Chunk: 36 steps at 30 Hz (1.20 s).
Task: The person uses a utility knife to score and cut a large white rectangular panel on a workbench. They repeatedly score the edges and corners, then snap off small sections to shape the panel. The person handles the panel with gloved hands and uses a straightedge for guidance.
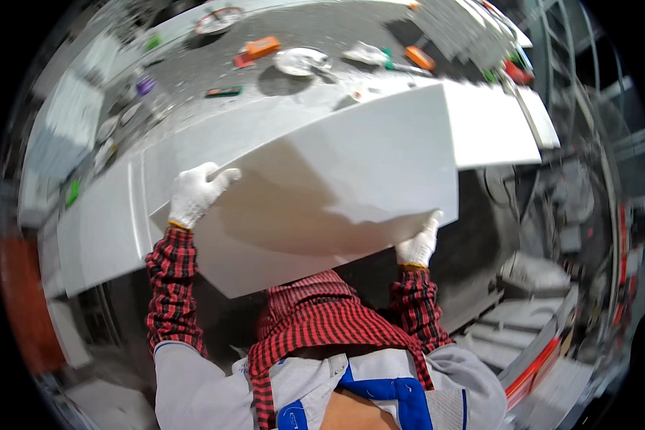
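A large white rectangular panel (pixel 380 172) is held up in front of my body, tilted, its right end higher than its left. My left hand (pixel 197 195), in a white knit glove, grips the panel's left edge with the thumb over its face. Gloved likewise, my right hand (pixel 421 242) closes on the lower right edge. A soft shadow falls across the panel's face. Beneath and beyond it, more white panels (pixel 100 222) lie along the worktable; the held one hides part of them.
On the dusty grey tabletop (pixel 193 68) lie an orange box (pixel 263 47), a green-and-black bar (pixel 223 92), a white crumpled item (pixel 301 61) and a bottle with a purple label (pixel 145 86). Stacked panels (pixel 64 136) stand at left. Metal racks (pixel 588 93) and clutter line the right side.
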Tool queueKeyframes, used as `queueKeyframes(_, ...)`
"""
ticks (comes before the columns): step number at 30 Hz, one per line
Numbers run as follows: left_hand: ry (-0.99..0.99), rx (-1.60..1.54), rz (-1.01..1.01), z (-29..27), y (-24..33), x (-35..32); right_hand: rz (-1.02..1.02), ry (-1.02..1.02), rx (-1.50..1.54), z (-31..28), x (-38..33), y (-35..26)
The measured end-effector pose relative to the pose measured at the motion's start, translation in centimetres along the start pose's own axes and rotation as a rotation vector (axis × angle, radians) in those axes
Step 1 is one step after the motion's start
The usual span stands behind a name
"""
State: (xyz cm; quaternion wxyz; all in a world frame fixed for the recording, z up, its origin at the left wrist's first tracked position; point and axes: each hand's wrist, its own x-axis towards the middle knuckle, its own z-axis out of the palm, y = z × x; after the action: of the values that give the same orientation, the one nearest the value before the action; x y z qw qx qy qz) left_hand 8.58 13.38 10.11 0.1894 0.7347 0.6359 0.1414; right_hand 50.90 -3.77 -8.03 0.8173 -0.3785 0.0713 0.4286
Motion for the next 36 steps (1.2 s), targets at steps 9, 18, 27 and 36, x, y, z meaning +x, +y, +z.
queueKeyframes(9, -0.24, 0.24, 0.06, 1.9, -1.1, 6.3, 0.052, 0.3, -0.102, -2.1, -2.1, 4.4)
queueKeyframes(18, -0.362, 0.172, 0.024, 4.0, -3.9, 9.3, 0.006, 0.388, -0.18, -2.8, -1.3, 6.9)
queueKeyframes(27, -0.418, 0.182, -0.03, 3.4, -3.4, 10.2, 0.048, 0.409, -0.21, 0.4, -2.4, 5.7)
queueKeyframes(36, -0.01, 0.058, 0.232, 5.4, -4.0, 7.7, 0.011, 0.414, -0.276, -0.1, -3.1, 6.0)
